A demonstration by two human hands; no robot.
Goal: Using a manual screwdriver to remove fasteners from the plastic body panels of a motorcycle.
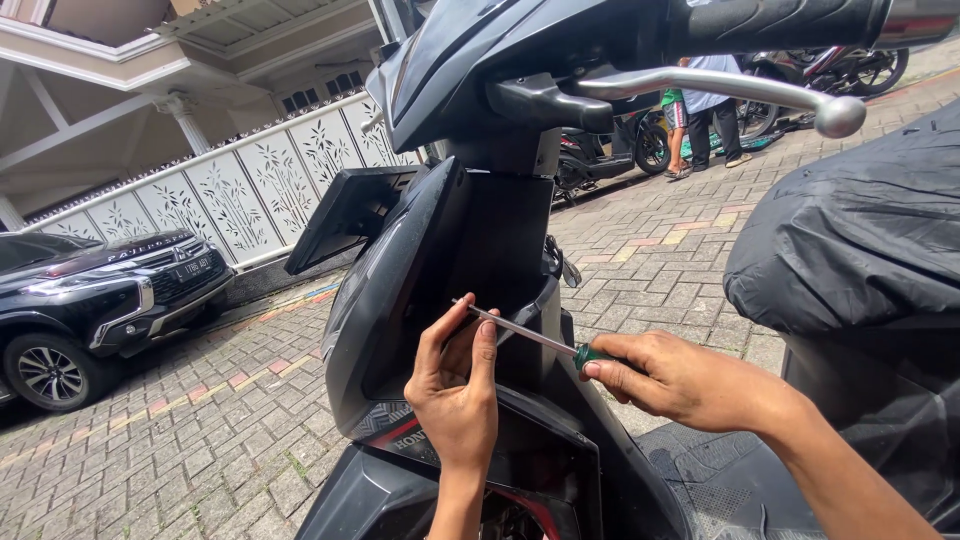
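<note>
A black scooter (pixel 470 230) stands in front of me, seen from the seat side, with its inner leg-shield panel facing me. My right hand (pixel 680 380) grips the green handle of a screwdriver (pixel 530 335). Its metal shaft points left into the dark pocket of the panel. My left hand (pixel 455 385) rests against the panel, thumb and fingers pinching the shaft near its tip. The tip itself is hidden behind my fingers.
The handlebar grip and silver brake lever (pixel 740 92) hang above my hands. The seat under a black cover (pixel 860 240) is at right. A black car (pixel 90 295) is parked at left on brick paving. People and motorcycles (pixel 700 110) are beyond.
</note>
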